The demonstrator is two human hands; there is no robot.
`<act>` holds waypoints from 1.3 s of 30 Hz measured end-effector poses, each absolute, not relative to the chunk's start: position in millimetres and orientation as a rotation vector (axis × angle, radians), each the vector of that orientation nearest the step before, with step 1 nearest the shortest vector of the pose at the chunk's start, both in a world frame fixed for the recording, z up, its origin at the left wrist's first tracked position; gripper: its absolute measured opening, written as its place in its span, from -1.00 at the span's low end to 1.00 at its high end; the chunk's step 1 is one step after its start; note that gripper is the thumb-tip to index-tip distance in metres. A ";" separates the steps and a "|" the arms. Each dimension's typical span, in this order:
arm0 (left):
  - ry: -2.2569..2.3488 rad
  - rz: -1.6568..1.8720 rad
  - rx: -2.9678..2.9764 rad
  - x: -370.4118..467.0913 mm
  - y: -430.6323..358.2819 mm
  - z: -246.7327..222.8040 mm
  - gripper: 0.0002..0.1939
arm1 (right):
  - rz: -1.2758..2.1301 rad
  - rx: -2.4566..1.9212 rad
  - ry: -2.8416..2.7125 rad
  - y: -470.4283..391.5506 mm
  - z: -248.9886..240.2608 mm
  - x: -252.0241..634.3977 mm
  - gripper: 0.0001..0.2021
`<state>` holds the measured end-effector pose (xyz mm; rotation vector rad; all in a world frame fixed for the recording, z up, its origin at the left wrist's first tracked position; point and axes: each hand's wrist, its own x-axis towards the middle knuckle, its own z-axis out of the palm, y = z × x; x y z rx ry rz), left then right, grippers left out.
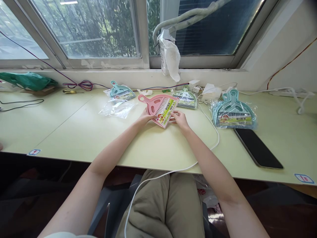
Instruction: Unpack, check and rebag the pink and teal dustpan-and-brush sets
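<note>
A pink dustpan and brush set (151,107) with a printed label card is tilted above the table between my hands. My left hand (146,118) is closed on its lower left edge. At its right edge, my right hand (180,119) pinches the label side with bent fingers. Behind it on the table lies a green dustpan set (187,99). A blue dustpan set (121,92) lies to the left, with a crumpled clear plastic bag (116,108) in front of it. To the right rests a stack of bagged teal dustpan sets (232,110).
A black phone (257,148) lies near the table's front right. A white cable (215,130) runs across the table and over its front edge. A screwdriver (70,91), bundled wires (85,85) and a green bag (29,81) are at the back left. A tissue pack (169,56) hangs by the window.
</note>
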<state>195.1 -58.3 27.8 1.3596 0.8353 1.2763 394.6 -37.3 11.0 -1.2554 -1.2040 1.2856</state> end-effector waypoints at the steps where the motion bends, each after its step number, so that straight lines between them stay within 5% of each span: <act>1: 0.834 1.272 1.359 194.8 -58.3 27.6 -0.10 | 1.289 -1.251 -1.198 -37.3 11.1 394.5 -0.96; 10: 0.823 1.276 1.337 191.7 -56.8 25.1 -0.14 | 1.478 -1.031 -1.139 -40.3 11.1 389.2 -0.75; 39: 0.803 1.164 1.347 193.8 -64.5 36.2 -0.06 | 1.483 -1.021 -1.059 -42.5 12.9 388.6 -0.85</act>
